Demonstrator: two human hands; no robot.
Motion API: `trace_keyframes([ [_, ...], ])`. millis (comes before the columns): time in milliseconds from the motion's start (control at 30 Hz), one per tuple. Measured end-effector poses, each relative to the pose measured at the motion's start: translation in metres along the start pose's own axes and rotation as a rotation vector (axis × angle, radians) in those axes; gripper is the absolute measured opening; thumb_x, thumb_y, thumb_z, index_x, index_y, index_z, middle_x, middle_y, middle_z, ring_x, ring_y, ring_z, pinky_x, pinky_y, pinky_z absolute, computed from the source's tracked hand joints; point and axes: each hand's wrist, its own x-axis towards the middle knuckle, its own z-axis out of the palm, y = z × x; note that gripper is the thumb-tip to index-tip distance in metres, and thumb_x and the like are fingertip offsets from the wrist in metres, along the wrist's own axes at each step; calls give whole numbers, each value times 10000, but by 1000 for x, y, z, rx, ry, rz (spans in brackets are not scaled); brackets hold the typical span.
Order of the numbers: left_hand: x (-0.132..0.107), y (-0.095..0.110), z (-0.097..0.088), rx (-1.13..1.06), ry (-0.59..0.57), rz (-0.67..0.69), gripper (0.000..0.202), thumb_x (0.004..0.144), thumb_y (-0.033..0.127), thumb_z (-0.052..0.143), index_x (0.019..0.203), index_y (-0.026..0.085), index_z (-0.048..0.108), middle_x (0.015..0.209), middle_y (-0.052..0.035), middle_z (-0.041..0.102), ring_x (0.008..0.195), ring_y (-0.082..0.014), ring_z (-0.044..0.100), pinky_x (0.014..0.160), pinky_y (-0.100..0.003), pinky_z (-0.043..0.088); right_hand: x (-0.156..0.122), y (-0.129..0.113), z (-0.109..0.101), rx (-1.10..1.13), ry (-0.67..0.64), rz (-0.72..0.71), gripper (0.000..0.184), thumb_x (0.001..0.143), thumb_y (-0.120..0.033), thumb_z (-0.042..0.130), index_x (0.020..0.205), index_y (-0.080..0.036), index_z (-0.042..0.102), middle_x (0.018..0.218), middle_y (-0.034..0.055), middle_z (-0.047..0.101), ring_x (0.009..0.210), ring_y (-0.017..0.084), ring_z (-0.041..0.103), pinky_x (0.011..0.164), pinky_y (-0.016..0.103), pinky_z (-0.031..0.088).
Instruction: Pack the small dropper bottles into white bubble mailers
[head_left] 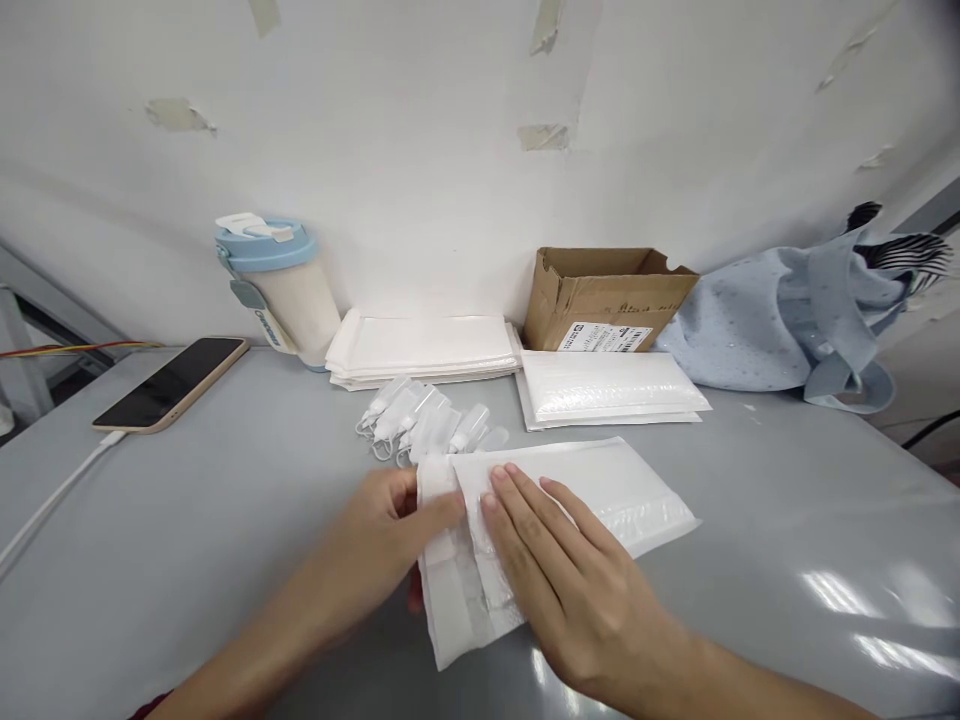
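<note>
In the head view a white padded mailer [592, 480] lies in front of me, its flap end turned to the left. My left hand [405, 520] grips that end, with the thumb on top and the fingers partly hidden underneath. Flat on the mailer's top, near the flap, rests my right hand [562, 570], its fingers stretched out and close together. Just beyond the mailer's left end sits a small pile of clear plastic dropper bottles [424, 415] with white tips. Whatever is inside the mailer cannot be seen.
Behind lie a stack of white mailers [427, 345] and more padded mailers [611, 385]. An open cardboard box [607, 300] stands by the wall, beside a light blue cloth bag [757, 320]. On the left are a cup with a blue lid [289, 290] and a phone [176, 385] on a white cable.
</note>
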Motion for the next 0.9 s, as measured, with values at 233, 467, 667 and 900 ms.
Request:
trace_keyframes([
  [233,-6,4,-9,-70,32,252,420,901,465,473,637,164,600,587,-12,615,525,-139,577,505,-241,508,1,5,1,35,0,90,382,823,28,380,1128,24,610,1169,266,631,1153,375,569,860,508,539],
  [467,-9,-9,-4,634,215,1107,317,848,77,491,1120,159,630,1090,-98,662,978,-197,628,860,-301,538,-1,10,2,53,94,102,307,834,18,408,1028,11,645,1036,208,707,1045,296,654,815,403,588],
  [667,6,-28,2,971,346,1465,304,877,41,499,1174,65,562,1051,-139,674,1065,-242,589,931,-382,530,5,12,-7,168,244,143,232,861,-29,408,948,-31,623,911,187,728,954,222,687,795,309,592],
  [900,3,-26,5,966,288,1489,269,922,82,420,1155,46,549,1029,-151,693,1020,-225,638,906,-344,541,11,5,-9,223,452,142,182,844,-55,501,856,-146,659,740,64,712,772,160,688,677,266,583],
])
